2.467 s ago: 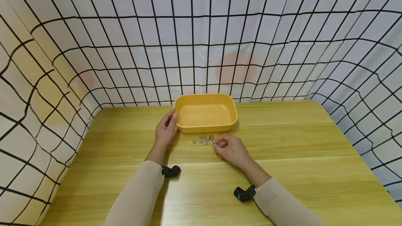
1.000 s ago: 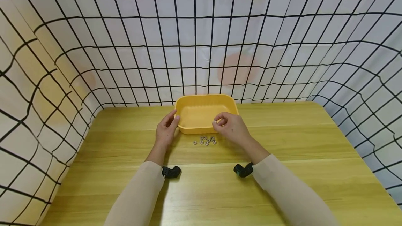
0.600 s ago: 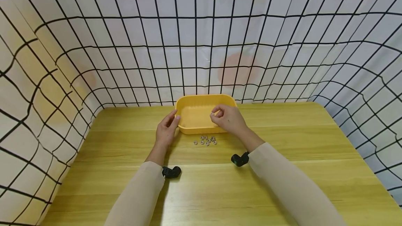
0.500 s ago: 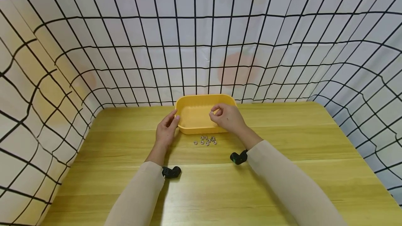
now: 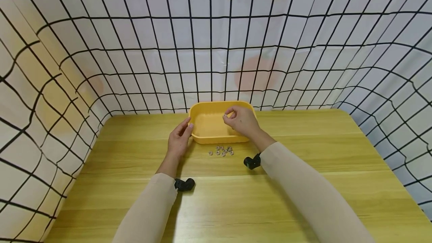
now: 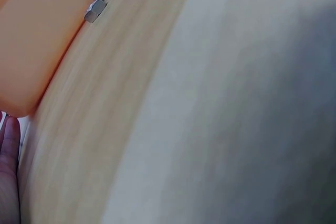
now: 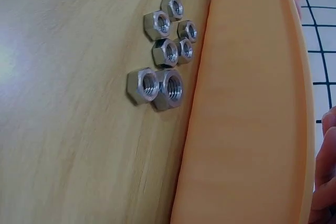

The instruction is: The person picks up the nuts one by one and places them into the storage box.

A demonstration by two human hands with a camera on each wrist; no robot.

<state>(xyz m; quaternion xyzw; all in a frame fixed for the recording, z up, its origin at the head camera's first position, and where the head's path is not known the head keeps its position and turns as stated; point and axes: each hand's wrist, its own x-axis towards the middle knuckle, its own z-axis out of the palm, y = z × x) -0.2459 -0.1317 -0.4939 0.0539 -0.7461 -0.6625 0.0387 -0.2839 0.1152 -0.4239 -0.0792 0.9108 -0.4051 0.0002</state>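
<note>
A yellow tray stands near the back of the table. The left hand rests against its left end, fingertips and thumb at the rim; in the left wrist view, fingers of the left hand touch the tray's corner. Over the tray, the right hand pinches a small metal nut between thumb and fingertip. Several hex nuts lie on the wood in front of the tray. Seen from the right wrist, these nuts lie in a loose cluster beside the tray's wall.
A wooden table carries everything. Behind it and at both sides hangs a white cloth with a black grid pattern. Each wrist wears a black device, one of them at the left wrist.
The right hand has moved from beside the loose nuts up and over the tray, the pinched nut travelling with it, and has shifted slightly back and left. The left hand stays at the rim.
</note>
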